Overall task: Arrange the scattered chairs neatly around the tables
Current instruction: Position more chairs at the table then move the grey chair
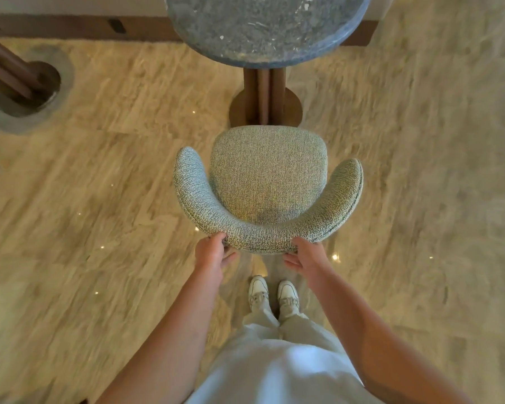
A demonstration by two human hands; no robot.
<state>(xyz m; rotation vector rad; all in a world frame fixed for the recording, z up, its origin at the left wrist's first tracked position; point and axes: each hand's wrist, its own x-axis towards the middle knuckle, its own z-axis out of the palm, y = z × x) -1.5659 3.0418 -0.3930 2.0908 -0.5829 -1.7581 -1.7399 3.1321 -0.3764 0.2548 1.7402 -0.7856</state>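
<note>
Head view, looking straight down. One upholstered chair (267, 182) with a curved backrest stands on the stone floor (99, 185), seat front pointing at the round stone-topped desk (267, 21) and lying just beside the desk's wooden pedestal (264, 97).

Left hand (212, 252) grips the rear curve of the backrest at its left end, fingers curled over the top edge. Right hand (305, 256) holds the same curve toward its right end, fingers under the padding. Person's shoes (273, 294) sit directly behind the chair.

Step in hand, as judged: squaring this chair to the desk and sliding it in. Chair looks centred on the pedestal already.

Next move likely calls for an even forward push from both hands, stopping short of the pedestal base. A second pedestal (15, 74) shows at far left; other chairs not in view.
</note>
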